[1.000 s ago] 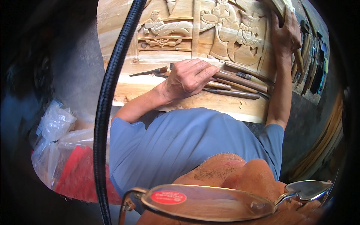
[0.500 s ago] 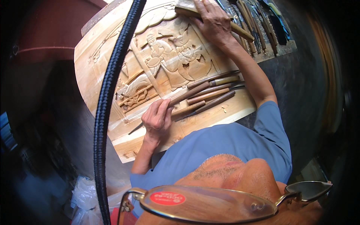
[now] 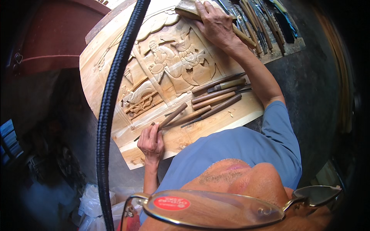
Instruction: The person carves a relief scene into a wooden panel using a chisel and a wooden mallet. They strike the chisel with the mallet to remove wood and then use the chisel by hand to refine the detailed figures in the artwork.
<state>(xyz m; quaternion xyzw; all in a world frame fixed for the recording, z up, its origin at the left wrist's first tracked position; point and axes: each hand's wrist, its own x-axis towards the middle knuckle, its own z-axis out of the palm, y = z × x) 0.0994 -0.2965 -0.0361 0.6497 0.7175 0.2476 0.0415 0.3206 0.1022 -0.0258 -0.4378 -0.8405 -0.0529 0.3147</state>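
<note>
A carved wooden panel with relief figures [image 3: 163, 61] lies before me. At its top right my right hand [image 3: 216, 24] grips a wooden mallet [image 3: 187, 8], whose handle sticks out to the right. Near the lower left edge my left hand [image 3: 150, 143] has its fingers closed on a dark-handled chisel [image 3: 174, 115]. Several chisels [image 3: 214, 101] lie side by side across the lower part of the panel, just right of that hand.
A board [image 3: 295, 49] with many more chisels and tools is at top right. A red cabinet-like surface [image 3: 50, 36] stands upper left, plastic bags [image 3: 91, 202] lie below left. A black braided cable [image 3: 115, 81] crosses the view vertically.
My left hand has moved left and down along the lower chisels. The view has turned, showing more red surface at upper left. My right hand still grips the mallet.
</note>
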